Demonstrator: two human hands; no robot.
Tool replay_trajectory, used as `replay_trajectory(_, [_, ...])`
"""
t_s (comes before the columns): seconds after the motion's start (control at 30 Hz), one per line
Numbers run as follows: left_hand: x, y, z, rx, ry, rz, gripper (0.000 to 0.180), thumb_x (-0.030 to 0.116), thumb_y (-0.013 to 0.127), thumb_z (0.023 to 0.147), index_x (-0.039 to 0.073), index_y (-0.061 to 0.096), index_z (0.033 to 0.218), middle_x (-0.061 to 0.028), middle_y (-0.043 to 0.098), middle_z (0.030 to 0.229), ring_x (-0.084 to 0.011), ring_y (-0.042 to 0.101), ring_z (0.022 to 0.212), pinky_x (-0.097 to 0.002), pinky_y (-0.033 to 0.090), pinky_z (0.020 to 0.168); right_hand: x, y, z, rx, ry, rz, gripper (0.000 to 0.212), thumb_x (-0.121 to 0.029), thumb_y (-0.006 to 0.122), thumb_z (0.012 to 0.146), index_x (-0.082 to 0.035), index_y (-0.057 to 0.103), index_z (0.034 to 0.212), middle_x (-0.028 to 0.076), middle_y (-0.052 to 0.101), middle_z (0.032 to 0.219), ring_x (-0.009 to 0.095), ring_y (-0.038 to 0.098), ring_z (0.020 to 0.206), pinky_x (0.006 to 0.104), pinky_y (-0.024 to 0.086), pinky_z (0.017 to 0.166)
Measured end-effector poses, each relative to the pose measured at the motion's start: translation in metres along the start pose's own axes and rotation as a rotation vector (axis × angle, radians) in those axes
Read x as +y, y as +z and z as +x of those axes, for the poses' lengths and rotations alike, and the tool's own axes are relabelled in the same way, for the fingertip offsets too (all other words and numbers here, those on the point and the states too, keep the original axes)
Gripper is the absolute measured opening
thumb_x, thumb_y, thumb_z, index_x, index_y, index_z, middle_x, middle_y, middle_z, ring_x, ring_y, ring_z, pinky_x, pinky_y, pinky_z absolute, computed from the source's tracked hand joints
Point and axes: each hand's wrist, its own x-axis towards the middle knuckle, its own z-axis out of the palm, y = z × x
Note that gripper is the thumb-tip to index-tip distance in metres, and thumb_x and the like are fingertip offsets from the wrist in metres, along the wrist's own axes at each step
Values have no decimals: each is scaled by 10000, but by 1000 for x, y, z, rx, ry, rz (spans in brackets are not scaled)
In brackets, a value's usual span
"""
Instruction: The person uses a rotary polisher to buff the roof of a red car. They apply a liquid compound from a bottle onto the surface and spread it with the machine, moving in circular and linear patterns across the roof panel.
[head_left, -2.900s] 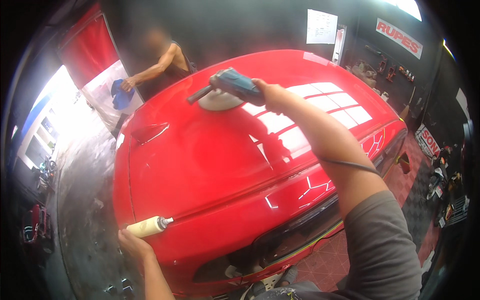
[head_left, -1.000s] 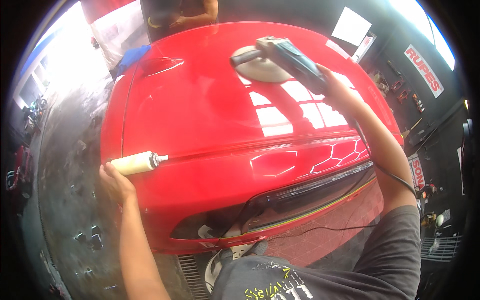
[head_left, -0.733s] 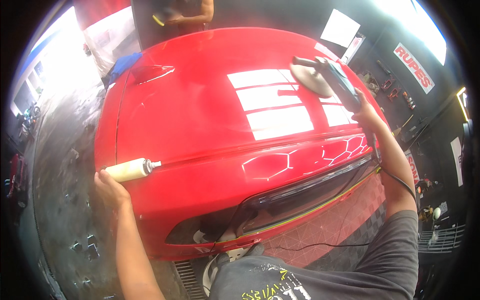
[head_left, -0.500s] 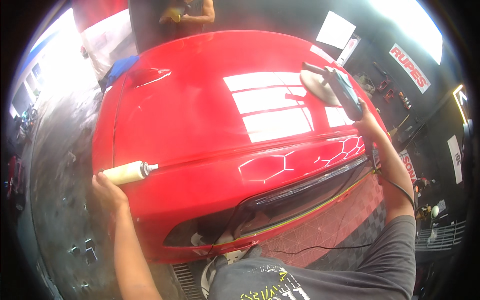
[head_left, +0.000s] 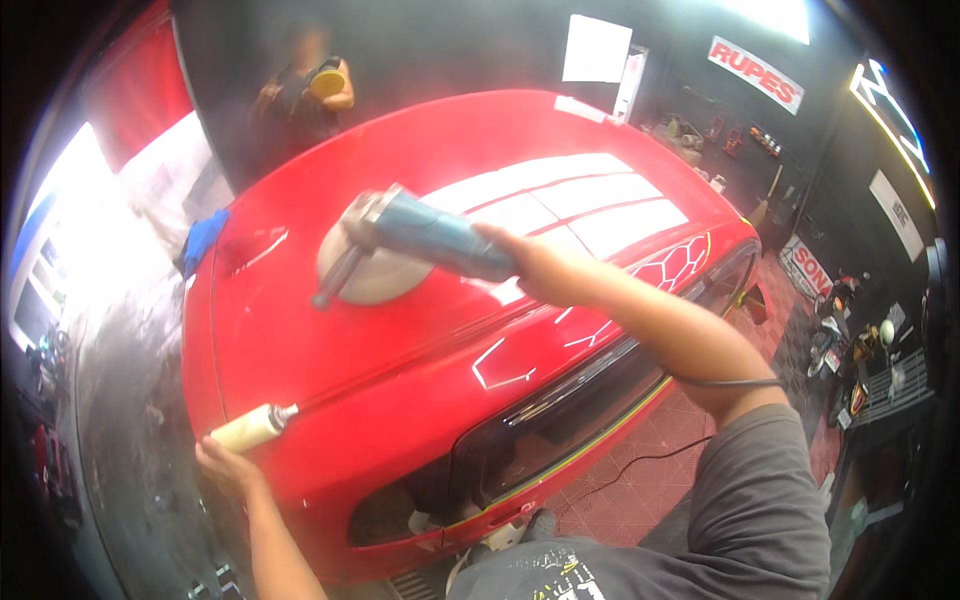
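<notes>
My right hand (head_left: 552, 270) is closed round the rear body of a blue-grey rotary polisher (head_left: 440, 238). Its pale round pad (head_left: 385, 278) is over the glossy red car roof (head_left: 330, 340), left of the bright window-like reflections; whether it touches the paint I cannot tell. A side handle juts from the tool's head toward the near left, with no hand on it. At the roof's left edge, my left hand (head_left: 228, 468) grips a pale yellow squeeze bottle (head_left: 246, 430) by its base. The bottle lies tilted, its white nozzle pointing right over the paint.
Another person (head_left: 310, 85) beyond the car holds a tool with a yellow pad (head_left: 325, 83). A blue cloth (head_left: 205, 240) hangs at the far left corner. A black power cord (head_left: 720, 381) crosses my right forearm. Yellow-green tape (head_left: 575, 452) lines the near side window.
My right hand has swept the polisher left across the roof, from the far right to left of centre. The bottle stays in my left hand. My view has shifted and turned.
</notes>
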Motion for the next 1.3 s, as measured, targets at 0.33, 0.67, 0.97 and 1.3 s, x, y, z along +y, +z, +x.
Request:
replay_trajectory(0.33, [2, -4, 0, -4, 2, 48, 832, 776, 300, 1086, 141, 568, 1553, -161, 624, 1499, -366, 594, 1388, -532, 461, 1126, 77, -61, -76, 129, 200, -132, 995, 94, 649, 861, -238, 304, 1733, 295, 740, 1216, 436, 761, 1134, 485, 601, 930])
replay_trajectory(0.67, [31, -22, -12, -60, -31, 13, 834, 715, 299, 1106, 59, 550, 1556, -209, 601, 1526, -395, 590, 1395, -531, 450, 1148, 148, -129, -105, 260, 616, -120, 1037, 63, 723, 826, -217, 295, 1728, 301, 711, 1209, 339, 789, 843, 444, 648, 643])
replay_trajectory(0.97, [39, -28, -17, -77, -11, 24, 814, 623, 305, 1125, -27, 543, 1554, -281, 603, 1526, -451, 584, 1404, -559, 444, 1161, 80, -76, -78, 126, 317, -86, 980, 70, 674, 867, -223, 311, 1728, 291, 730, 1251, 397, 764, 1138, 453, 594, 941])
replay_trajectory(1.3, [-3, 2, 5, -27, -10, 20, 806, 768, 321, 1086, 163, 600, 1540, -151, 626, 1526, -377, 578, 1415, -528, 435, 1158, -34, -9, -43, 22, 35, -112, 940, -138, 823, 927, -303, 342, 1718, 261, 759, 1149, 438, 769, 1036, 517, 604, 889])
